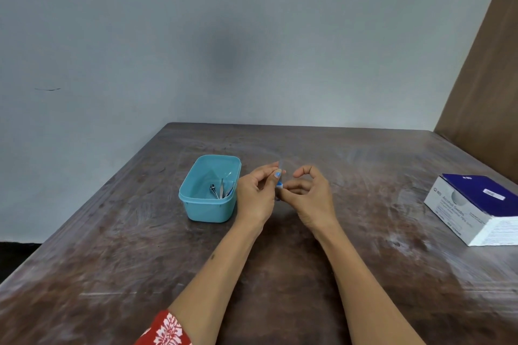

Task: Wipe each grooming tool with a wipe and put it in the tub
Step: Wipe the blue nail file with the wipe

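A turquoise plastic tub (pixel 196 206) stands on the brown table, left of my hands, with metal grooming tools (pixel 220 190) lying inside it. Just right of the tub, my left hand (pixel 256 193) pinches a small blue-and-white item (pixel 278 176), too blurred to name. My right hand (pixel 311 190) is close against it with fingers curled, its fingertips meeting the same item from the right. Most of the item is hidden between the fingers.
A white and dark blue box of alcohol swabs (pixel 473 204) sits at the table's right edge. The table meets a pale wall at the back and a brown panel (pixel 487 78) at the right.
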Demonstrator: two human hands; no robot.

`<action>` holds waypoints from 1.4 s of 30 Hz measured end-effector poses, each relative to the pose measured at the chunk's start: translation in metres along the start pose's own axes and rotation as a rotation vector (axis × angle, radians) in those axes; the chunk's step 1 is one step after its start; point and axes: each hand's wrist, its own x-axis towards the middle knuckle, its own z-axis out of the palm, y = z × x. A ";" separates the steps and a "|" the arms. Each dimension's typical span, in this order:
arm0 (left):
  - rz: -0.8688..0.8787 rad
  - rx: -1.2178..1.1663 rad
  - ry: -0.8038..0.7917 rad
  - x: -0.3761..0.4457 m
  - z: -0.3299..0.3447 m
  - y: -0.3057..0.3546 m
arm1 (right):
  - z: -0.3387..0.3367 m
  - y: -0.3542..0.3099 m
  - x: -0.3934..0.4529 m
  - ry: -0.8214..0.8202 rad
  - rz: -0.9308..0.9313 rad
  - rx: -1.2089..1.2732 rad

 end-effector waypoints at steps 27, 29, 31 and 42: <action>-0.003 -0.009 0.004 0.001 0.000 0.001 | -0.002 0.000 0.000 -0.006 0.005 -0.023; -0.013 -0.031 -0.004 0.001 0.001 0.002 | -0.001 -0.002 0.000 0.029 -0.013 0.032; -0.010 -0.029 -0.007 0.000 0.001 0.002 | -0.001 -0.003 0.000 0.030 -0.008 0.050; 0.318 0.116 0.219 -0.001 -0.032 0.047 | -0.004 0.009 0.003 0.106 -0.087 -0.172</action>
